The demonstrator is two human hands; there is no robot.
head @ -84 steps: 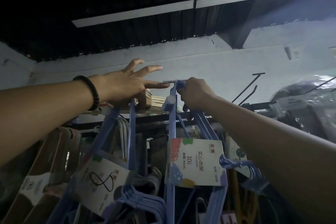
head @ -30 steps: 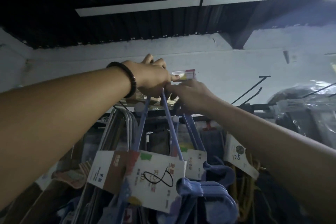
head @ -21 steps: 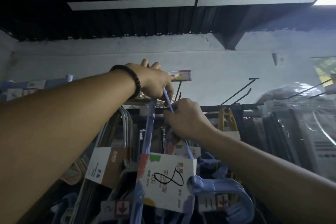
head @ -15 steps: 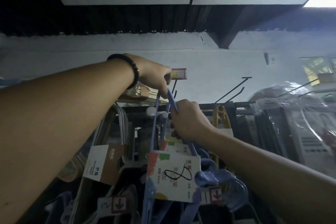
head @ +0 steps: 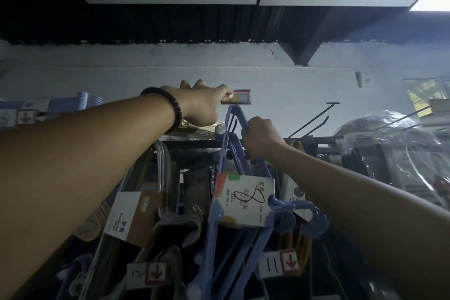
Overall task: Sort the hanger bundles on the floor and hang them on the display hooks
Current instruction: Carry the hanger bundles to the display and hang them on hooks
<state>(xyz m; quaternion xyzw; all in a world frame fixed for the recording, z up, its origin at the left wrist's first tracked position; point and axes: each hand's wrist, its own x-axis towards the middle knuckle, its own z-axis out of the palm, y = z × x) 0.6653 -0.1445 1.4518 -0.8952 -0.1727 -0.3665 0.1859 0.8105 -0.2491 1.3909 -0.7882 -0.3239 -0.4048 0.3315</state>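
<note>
Hangers of blue plastic, a bundle (head: 289,204) bound by a printed card (head: 243,198), hang at centre frame among other hanger packs. Their top loop is raised just under a red-and-yellow price tag (head: 240,96). Right grip (head: 261,139), fingers curled, holds the bundle's upper edge just right of that loop. Left grip (head: 202,107), with a dark bead bracelet (head: 171,106) at the wrist, touches the tag's left end; whether it pinches the tag I cannot tell. Two bare hooks (head: 314,118) jut out at right.

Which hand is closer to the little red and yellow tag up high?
Left. The left hand touches the tag at its end; the right hand is lower, gripping the blue hanger bundle.
</note>
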